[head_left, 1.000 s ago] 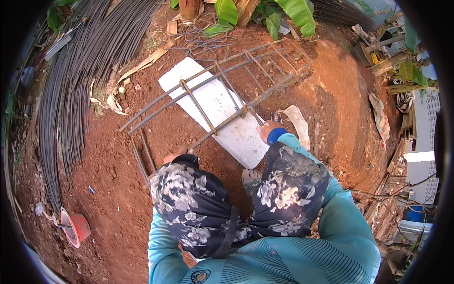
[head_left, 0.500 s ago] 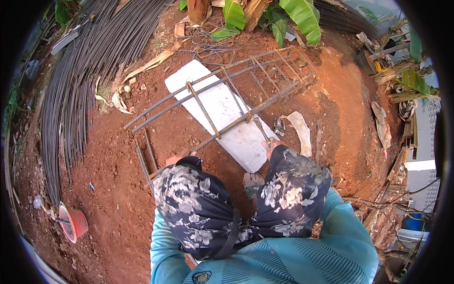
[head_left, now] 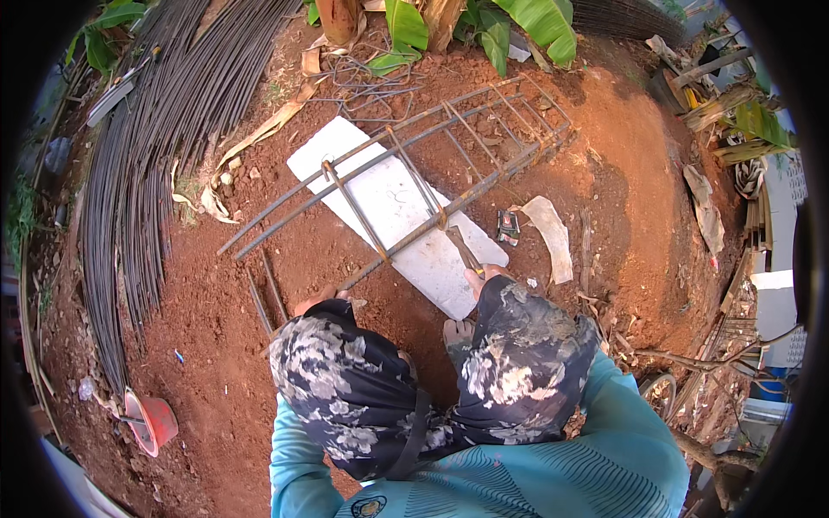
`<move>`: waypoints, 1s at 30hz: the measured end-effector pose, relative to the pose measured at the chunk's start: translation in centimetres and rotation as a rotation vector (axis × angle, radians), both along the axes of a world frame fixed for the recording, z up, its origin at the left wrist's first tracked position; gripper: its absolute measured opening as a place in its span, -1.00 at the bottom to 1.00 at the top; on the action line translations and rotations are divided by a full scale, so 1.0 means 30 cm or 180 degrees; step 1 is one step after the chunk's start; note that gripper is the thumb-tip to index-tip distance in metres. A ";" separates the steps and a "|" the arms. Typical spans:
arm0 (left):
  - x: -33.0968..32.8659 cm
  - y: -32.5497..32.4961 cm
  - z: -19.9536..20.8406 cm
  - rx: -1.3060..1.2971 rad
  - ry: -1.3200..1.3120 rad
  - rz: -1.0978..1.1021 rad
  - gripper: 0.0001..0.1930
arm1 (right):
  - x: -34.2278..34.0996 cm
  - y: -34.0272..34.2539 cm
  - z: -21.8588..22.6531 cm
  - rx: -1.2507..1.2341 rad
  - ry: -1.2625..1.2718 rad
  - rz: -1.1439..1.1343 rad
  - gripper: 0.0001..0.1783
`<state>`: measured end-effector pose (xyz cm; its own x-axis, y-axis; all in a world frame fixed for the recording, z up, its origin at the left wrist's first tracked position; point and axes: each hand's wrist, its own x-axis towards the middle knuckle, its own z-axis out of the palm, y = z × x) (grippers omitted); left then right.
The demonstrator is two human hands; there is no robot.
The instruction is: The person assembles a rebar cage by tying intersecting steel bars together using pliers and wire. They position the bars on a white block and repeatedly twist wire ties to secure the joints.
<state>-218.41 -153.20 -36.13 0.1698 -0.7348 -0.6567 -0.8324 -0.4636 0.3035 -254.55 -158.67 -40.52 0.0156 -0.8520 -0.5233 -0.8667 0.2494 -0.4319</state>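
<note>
A rusty rebar cage (head_left: 413,233) of long bars and square stirrups lies slantwise before me, partly over a white board (head_left: 423,268). My left hand (head_left: 321,300) is closed on its near bar, at the lower left end, partly hidden by my knee. In my right hand (head_left: 487,278) are long-handled pincers (head_left: 467,252), their jaws just beside the spot where a stirrup meets the near bar. Whether the jaws grip any wire is too small to tell. My knee covers part of the right hand.
A pile of long steel rods (head_left: 129,198) lies to the left, with a red bucket (head_left: 151,420) below it. Bent stirrups (head_left: 367,82) lie beyond the cage near banana plants (head_left: 406,26). A small dark packet (head_left: 508,227) and a dry pale strip (head_left: 549,237) lie right of the board.
The view has shifted slightly. My right hand has moved a little left with the pincers, whose jaws now sit just below the bar joint. My left hand stays on the near bar.
</note>
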 end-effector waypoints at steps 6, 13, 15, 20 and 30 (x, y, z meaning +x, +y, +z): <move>-0.006 -0.003 0.032 0.0303 -0.0090 -0.0158 -0.59 | -0.074 0.014 -0.021 -0.0026 0.0274 -0.0105 -0.42; 0.007 0.015 -0.011 0.0175 -0.0267 -0.0473 -0.55 | -0.282 0.175 0.179 0.0251 0.0065 -0.0293 -0.47; 0.015 0.009 -0.026 0.0129 -0.0260 -0.0572 -0.53 | -0.405 0.169 0.256 0.0346 0.0132 -0.0480 -0.48; 0.080 -0.037 0.100 -0.1521 0.0515 -0.0110 -0.59 | -0.423 0.230 0.238 0.0548 0.0019 -0.0808 -0.52; -0.524 -0.705 0.145 -0.1388 0.0865 -0.2587 -0.36 | -0.287 0.187 0.023 0.0119 -0.0831 -0.1588 -0.58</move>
